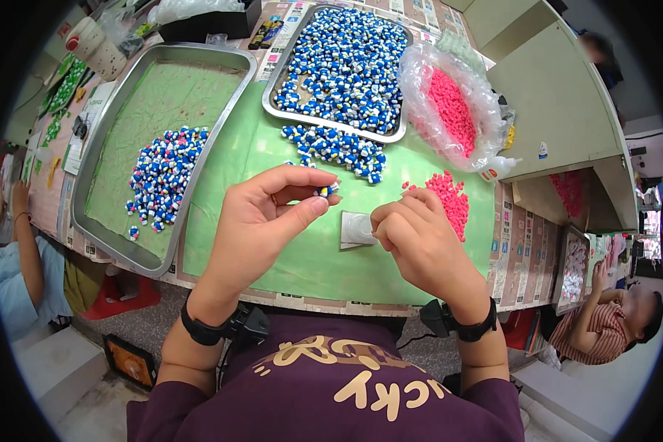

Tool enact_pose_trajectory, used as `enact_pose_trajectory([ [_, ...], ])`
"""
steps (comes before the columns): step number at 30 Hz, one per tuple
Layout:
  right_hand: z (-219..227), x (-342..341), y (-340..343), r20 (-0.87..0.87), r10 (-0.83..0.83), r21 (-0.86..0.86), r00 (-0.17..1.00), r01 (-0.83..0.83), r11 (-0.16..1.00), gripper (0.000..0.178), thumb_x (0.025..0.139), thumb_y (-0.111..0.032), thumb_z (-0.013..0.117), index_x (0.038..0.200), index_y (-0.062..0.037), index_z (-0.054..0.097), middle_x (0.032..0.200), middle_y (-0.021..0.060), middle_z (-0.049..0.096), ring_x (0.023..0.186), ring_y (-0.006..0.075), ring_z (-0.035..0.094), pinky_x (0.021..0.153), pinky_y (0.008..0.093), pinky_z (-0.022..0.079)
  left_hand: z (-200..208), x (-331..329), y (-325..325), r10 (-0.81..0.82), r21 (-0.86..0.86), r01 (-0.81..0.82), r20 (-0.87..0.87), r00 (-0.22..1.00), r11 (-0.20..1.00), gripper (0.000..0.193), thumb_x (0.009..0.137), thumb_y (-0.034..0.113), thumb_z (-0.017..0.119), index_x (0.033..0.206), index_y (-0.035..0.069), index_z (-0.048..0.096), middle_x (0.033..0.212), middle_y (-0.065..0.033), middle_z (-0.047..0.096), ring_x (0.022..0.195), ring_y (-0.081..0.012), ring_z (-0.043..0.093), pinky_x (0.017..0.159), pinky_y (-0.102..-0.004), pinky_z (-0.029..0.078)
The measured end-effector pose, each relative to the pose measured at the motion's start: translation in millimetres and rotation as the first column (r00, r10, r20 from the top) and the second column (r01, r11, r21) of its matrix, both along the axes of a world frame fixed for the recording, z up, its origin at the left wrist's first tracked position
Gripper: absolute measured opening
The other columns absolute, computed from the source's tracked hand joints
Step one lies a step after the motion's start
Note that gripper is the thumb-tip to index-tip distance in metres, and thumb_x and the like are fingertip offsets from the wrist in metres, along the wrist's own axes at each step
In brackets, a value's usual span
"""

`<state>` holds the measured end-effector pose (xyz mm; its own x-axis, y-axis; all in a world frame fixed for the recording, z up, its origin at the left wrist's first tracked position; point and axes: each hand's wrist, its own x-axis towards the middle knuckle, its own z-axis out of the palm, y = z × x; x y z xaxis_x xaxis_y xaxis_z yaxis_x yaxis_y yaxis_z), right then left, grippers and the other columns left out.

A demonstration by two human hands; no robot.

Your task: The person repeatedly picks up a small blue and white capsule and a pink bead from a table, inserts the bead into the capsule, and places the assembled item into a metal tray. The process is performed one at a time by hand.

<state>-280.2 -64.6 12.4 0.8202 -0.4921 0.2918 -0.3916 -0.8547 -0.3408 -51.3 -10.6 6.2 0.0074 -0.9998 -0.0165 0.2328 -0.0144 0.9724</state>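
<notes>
Between the thumb and fingers of my left hand (256, 221) is a small blue-and-white figurine (327, 190) with a touch of yellow. My right hand (429, 243) is closed in a pinch beside a small round white dish (359, 227), which rests on a grey card. Whatever its fingertips hold is hidden. Just beyond my hands, a loose heap of blue-and-white figurines (339, 151) lies on the green mat (309, 269). A pile of small pink pieces (449, 197) spreads on the mat behind my right hand.
A metal tray (269, 107) full of figurines stands at the far middle. Another metal tray (79, 210) at left holds a smaller heap. A plastic bag (412, 70) of pink pieces and a white squeeze bottle (499, 168) stand right, near a cabinet (560, 81). Other people sit at both sides.
</notes>
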Motion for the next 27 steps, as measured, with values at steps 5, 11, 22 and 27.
enact_pose_trajectory([
  [5, 8, -4, 2, 0.158, -0.024, 0.102, 0.987, 0.008, 0.995, 0.022, 0.075, 0.004, 0.063, 0.082, -0.0093, 0.046, 0.088, 0.0031, 0.059, 0.078, 0.0235, 0.056, 0.089, 0.0406, 0.043, 2, -7, 0, -0.009, -0.003, 0.008, -0.056, 0.998, 1.000, 0.024, 0.089, -0.005, 0.064, 0.112, -0.005, 0.062, 0.106, -0.0124, 0.067, 0.097, -0.0215, 0.069, 0.084, -0.0296, 0.056],
  [11, 30, 12, 12, 0.574, -0.246, 0.425, 0.781, -0.027, 0.905, 0.029, 0.083, 0.008, 0.068, 0.082, -0.0075, 0.043, 0.094, 0.0098, 0.063, 0.079, 0.0174, 0.059, 0.075, 0.0307, 0.046, 10, -24, -3, -0.035, -0.063, 0.023, -0.191, 0.981, 0.998, 0.021, 0.087, -0.004, 0.066, 0.107, -0.003, 0.061, 0.105, -0.0111, 0.066, 0.096, -0.0191, 0.068, 0.079, -0.0282, 0.058],
  [22, 26, 23, 10, 0.644, -0.293, 0.416, 0.706, -0.001, 0.910, 0.028, 0.085, 0.006, 0.068, 0.082, -0.0053, 0.043, 0.092, 0.0124, 0.063, 0.081, 0.0149, 0.059, 0.070, 0.0263, 0.047, 14, -31, -3, -0.045, -0.134, 0.021, -0.175, 0.984, 0.991, 0.022, 0.084, -0.007, 0.069, 0.104, -0.001, 0.062, 0.106, -0.0110, 0.065, 0.097, -0.0156, 0.064, 0.084, -0.0276, 0.055],
  [27, 27, 24, 14, 0.627, -0.302, 0.398, 0.718, 0.038, 0.917, 0.027, 0.085, 0.007, 0.068, 0.082, -0.0050, 0.043, 0.091, 0.0129, 0.063, 0.079, 0.0148, 0.059, 0.069, 0.0258, 0.046, 14, -35, -1, 0.000, -0.223, -0.019, -0.084, 0.996, 0.975, 0.022, 0.083, -0.010, 0.069, 0.102, -0.002, 0.064, 0.105, -0.0118, 0.065, 0.098, -0.0162, 0.064, 0.083, -0.0267, 0.053],
])
